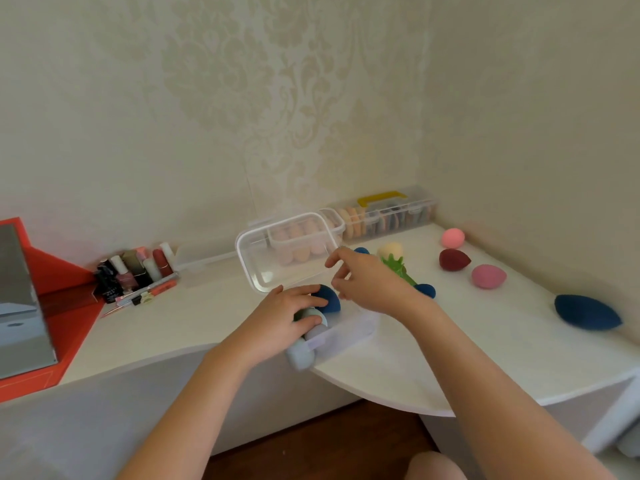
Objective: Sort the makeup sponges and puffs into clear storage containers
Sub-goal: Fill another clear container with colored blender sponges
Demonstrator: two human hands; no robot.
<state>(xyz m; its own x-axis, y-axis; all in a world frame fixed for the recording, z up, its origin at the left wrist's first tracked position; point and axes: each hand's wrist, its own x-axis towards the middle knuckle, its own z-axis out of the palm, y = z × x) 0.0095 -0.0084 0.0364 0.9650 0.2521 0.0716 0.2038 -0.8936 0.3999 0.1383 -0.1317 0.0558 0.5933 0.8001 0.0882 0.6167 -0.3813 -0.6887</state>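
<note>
A small clear container (349,333) sits at the table's front edge with its clear lid (266,261) raised behind it. Inside lie a dark blue sponge (330,299) and pale green and blue sponges (317,322). My left hand (282,318) rests on them, fingers curled over the pale green one. Fingers of my right hand (367,282) touch the lid's right edge. A pale blue sponge (299,357) shows at the container's near left end. Loose on the table to the right are pink (453,237), maroon (453,259), rose (488,277) and large dark blue (587,313) sponges.
Behind the lid stands a clear box of peach puffs (306,242), and a long clear box with a yellow handle (391,216) lines the wall. A cream sponge (390,250), a green item (398,270) and a small blue sponge (426,289) lie beyond my right hand. Cosmetics (138,271) and a red box (65,306) stand at left.
</note>
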